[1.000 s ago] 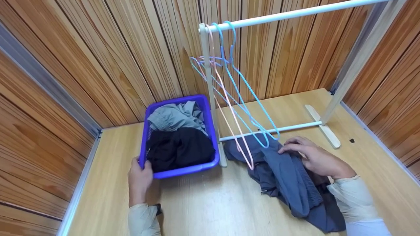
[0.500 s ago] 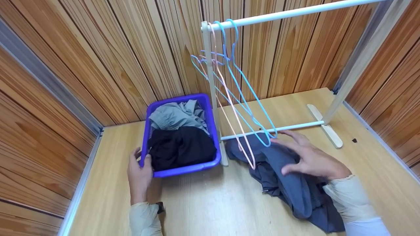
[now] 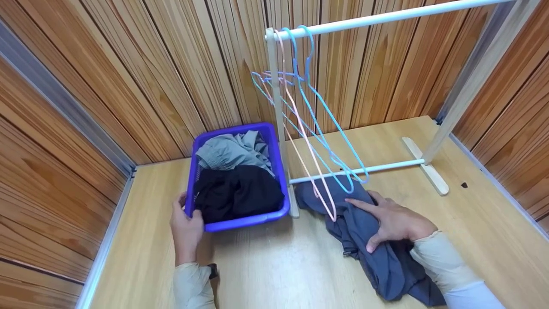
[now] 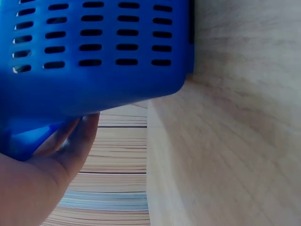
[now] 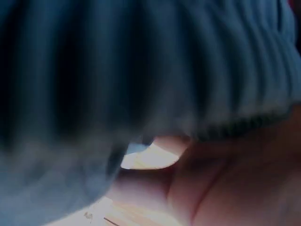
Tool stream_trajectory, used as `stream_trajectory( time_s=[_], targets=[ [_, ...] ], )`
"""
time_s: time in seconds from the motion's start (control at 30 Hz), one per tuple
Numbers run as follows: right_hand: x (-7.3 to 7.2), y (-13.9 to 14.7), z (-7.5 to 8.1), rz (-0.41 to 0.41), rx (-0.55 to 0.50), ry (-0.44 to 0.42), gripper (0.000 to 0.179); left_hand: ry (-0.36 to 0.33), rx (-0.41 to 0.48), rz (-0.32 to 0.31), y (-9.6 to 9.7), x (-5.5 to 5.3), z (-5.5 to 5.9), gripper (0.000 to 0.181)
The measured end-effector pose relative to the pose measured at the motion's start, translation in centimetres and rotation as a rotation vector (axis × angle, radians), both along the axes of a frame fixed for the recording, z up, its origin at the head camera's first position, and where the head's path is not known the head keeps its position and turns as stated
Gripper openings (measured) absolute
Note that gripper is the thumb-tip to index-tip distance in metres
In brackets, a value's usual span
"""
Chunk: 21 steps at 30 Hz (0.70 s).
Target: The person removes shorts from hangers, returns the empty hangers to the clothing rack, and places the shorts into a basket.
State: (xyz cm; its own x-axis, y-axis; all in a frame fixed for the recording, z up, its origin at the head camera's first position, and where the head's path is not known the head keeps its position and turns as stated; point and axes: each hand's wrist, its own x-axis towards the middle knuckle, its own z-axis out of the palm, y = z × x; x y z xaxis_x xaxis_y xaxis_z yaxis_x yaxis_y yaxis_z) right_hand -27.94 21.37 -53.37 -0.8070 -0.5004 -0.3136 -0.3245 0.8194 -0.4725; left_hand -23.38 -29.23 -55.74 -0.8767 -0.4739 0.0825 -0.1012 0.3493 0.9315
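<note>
My left hand [image 3: 187, 224] grips the near left corner of a purple-blue plastic basket [image 3: 246, 221], thumb over the rim and fingers outside. In the left wrist view, the fingers curl under the rim beside the slotted wall of the basket [image 4: 108, 89]. A grey garment [image 3: 231, 150] and a black garment [image 3: 238, 193] lie in it. My right hand [image 3: 396, 221] lies spread over a crumpled dark blue-grey garment [image 3: 358, 223] on the table, thumb and index finger extended across the cloth. Close up in the right wrist view, a gathered elastic band of this garment [image 5: 141, 70] hides most of the fingers.
Right of the basket stands a clothes rack with a white top rail [image 3: 386, 18] and wooden posts. A pink hanger [image 3: 306, 139] and two blue hangers [image 3: 332, 116] hang at its left end, their lower ends reaching over the dark garment. Wood-patterned walls [image 3: 171, 77] enclose the table.
My right hand lifted off its hold on the dark garment, spread, then came down nearer on the cloth, which has shifted and bunched. My left hand stays at the basket corner.
</note>
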Motion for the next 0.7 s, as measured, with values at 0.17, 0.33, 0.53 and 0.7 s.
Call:
stream_trajectory(
  time_s=[0.17, 0.33, 0.53, 0.7],
  targets=[
    [0.1, -1.1, -0.4, -0.045, 0.092, -0.012, 0.117, -0.017, -0.035, 0.055, 0.3, 0.0, 0.1, 0.061],
    [0.2, -1.7, -0.6, -0.054, 0.15, 0.009, 0.105, -0.019, -0.032, 0.056, 0.3, 0.1, 0.2, 0.064],
    [0.6, -1.2, -0.8, -0.058, 0.119, 0.029, 0.095, -0.02, -0.043, 0.047, 0.3, 0.1, 0.3, 0.063],
    [1.0, -1.1, -1.0, -0.056, 0.087, 0.1, 0.092, -0.017, -0.054, 0.052, 0.2, 0.1, 0.2, 0.062]
  ],
)
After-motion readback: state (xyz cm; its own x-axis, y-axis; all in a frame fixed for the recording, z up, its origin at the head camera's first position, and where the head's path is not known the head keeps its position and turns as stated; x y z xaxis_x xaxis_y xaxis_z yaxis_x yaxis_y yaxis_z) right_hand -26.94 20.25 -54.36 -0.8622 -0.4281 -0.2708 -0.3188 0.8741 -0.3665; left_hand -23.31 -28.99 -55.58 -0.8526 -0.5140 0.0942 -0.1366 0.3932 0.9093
